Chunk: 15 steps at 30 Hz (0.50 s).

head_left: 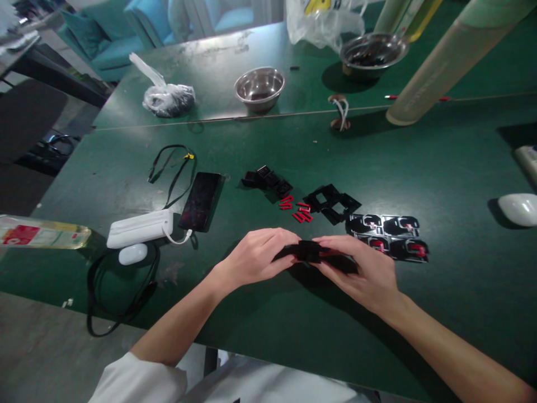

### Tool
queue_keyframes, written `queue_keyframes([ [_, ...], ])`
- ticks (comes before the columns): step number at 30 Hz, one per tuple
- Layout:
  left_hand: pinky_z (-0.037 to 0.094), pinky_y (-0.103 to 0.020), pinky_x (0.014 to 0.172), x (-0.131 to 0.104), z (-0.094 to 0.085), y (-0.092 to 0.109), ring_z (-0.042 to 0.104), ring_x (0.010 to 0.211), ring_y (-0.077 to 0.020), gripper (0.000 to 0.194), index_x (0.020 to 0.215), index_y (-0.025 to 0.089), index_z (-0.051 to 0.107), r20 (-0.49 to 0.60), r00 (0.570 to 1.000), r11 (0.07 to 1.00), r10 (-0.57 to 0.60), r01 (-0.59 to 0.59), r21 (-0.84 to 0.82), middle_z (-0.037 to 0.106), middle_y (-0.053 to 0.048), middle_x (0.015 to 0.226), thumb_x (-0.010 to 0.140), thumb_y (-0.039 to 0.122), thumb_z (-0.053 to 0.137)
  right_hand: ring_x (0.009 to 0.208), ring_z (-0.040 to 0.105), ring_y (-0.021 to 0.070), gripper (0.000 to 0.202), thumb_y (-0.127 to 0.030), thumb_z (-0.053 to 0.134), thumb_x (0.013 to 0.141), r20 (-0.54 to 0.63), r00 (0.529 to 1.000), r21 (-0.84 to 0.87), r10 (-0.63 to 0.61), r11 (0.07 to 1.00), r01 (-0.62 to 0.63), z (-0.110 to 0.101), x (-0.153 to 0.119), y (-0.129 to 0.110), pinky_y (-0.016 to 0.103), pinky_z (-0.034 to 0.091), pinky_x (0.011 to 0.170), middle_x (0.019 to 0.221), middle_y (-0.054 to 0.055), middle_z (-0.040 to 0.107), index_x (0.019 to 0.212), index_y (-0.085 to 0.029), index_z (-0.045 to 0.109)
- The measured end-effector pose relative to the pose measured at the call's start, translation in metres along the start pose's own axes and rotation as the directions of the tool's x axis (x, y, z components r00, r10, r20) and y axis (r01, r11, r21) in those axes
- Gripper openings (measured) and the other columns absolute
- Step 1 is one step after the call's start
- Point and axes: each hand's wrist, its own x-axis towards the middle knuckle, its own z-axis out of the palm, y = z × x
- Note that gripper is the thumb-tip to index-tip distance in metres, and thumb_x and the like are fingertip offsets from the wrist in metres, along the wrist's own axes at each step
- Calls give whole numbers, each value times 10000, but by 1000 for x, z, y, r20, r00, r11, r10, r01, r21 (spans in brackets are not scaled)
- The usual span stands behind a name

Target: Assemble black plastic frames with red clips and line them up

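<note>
Both of my hands hold one black plastic part (309, 251) just above the green table (260, 313). My left hand (260, 254) pinches its left end, and my right hand (364, 270) grips its right end. Beyond them lie several small red pieces (302, 212), a group of black blocks (268, 179) and some flat black square frames (333, 202). Glossy black plates (388, 235) with red parts on some of them lie in rows beside my right hand, which partly covers them.
Left: a phone (201, 201), white power bank (140, 228), cables and a bottle (44, 232). Farther back: a metal bowl (259, 89), a bagged bundle (168, 99), a second bowl (373, 55) and a tall tube (448, 67). A white mouse (519, 209) lies right.
</note>
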Motion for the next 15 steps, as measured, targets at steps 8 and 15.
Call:
queue_keyframes([
  [8, 635, -305, 898, -2, 0, 0, 789, 1015, -190, 189, 1210, 179, 632, 29, 999, 1000, -20, 20, 21, 797, -88, 1133, 1072, 299, 587, 932, 814, 226, 428, -169, 799, 920, 0, 1000, 18, 9, 1000, -9, -1, 1, -2, 324, 702, 801, 1148, 45, 811, 1308, -290, 666],
  [15, 630, -295, 857, -2, 0, 0, 794, 946, -188, 150, 1172, 166, 642, 1, 999, 998, 40, -40, 51, 806, -78, 1060, 1051, 255, 628, 933, 813, 235, 372, -165, 817, 905, -24, 1000, 31, 4, 1000, -3, 1, 0, -1, 335, 704, 778, 1134, 51, 813, 1230, -285, 683],
])
